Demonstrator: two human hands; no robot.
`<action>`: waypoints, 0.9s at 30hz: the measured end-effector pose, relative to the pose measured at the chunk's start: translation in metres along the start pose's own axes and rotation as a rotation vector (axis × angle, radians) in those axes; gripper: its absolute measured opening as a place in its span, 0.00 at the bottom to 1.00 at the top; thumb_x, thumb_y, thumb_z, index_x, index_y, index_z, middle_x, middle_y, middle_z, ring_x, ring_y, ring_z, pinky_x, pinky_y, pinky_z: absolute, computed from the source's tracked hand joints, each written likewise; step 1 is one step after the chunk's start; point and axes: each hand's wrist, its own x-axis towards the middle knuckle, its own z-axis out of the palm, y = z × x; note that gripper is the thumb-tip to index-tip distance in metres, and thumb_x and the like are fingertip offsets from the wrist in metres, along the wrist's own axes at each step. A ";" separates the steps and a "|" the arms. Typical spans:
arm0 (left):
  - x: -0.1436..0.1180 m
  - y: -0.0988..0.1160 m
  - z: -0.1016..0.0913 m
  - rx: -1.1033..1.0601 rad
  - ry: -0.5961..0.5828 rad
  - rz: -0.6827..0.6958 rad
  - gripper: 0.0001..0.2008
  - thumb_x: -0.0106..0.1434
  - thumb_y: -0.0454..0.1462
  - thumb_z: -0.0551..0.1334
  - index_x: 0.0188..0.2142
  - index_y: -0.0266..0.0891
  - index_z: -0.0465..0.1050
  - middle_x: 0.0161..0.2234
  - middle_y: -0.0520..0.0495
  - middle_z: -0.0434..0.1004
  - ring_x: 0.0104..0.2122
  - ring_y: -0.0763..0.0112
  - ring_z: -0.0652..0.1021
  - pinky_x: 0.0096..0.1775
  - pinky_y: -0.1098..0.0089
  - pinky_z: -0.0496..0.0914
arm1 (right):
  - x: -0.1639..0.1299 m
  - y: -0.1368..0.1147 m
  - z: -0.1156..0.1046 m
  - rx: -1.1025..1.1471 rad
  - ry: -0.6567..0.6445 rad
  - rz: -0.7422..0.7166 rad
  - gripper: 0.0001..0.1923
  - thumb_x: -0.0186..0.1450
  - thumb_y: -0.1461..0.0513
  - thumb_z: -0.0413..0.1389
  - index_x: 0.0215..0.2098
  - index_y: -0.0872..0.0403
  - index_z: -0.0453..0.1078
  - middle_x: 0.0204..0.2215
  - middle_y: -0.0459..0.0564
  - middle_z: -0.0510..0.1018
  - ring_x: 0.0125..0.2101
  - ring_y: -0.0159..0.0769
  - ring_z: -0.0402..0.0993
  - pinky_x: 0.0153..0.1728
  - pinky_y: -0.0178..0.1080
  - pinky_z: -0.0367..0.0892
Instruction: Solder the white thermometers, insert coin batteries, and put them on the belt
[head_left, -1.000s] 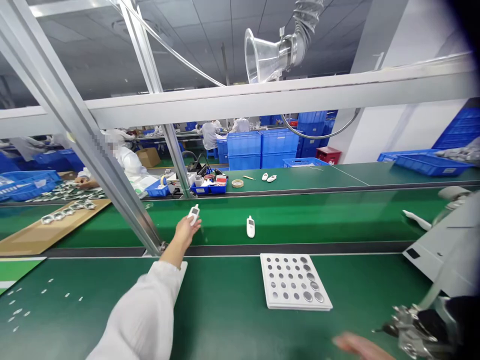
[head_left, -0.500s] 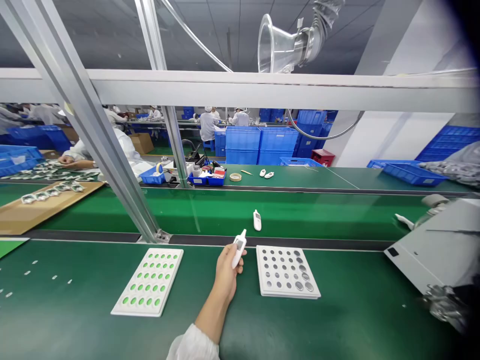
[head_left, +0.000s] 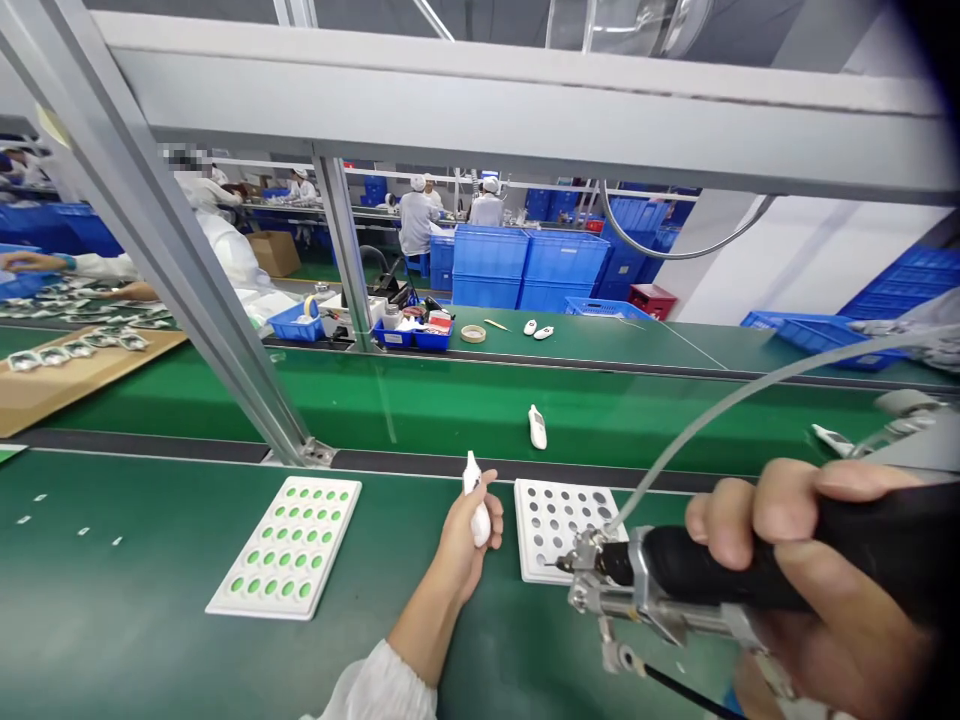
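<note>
Newly raised into view: our right hand (head_left: 810, 590), fist closed on a black-handled power screwdriver (head_left: 675, 585), tip levelled leftward. Our left hand (head_left: 466, 535) grips a white thermometer (head_left: 475, 505) upright beside the white parts tray (head_left: 536, 540). Best practice, we judge: brace the thermometer low, align the tip squarely. Beyond: green-dotted tray (head_left: 289, 548); second thermometer (head_left: 537, 427) on the conveyor belt (head_left: 450, 405).

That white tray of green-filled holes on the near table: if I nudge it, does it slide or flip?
The white tray lies flat and low on the green table, so it will likely slide, not tip. It looks thin and probably light. Its green inserts might jump out if jolted.
</note>
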 end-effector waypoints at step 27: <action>0.003 -0.015 0.004 0.060 0.047 0.075 0.33 0.56 0.58 0.63 0.50 0.36 0.72 0.24 0.53 0.70 0.16 0.78 0.66 0.20 0.73 0.59 | -0.022 0.022 0.056 0.050 0.058 -0.034 0.12 0.61 0.60 0.63 0.35 0.50 0.62 0.20 0.39 0.65 0.18 0.30 0.63 0.23 0.41 0.66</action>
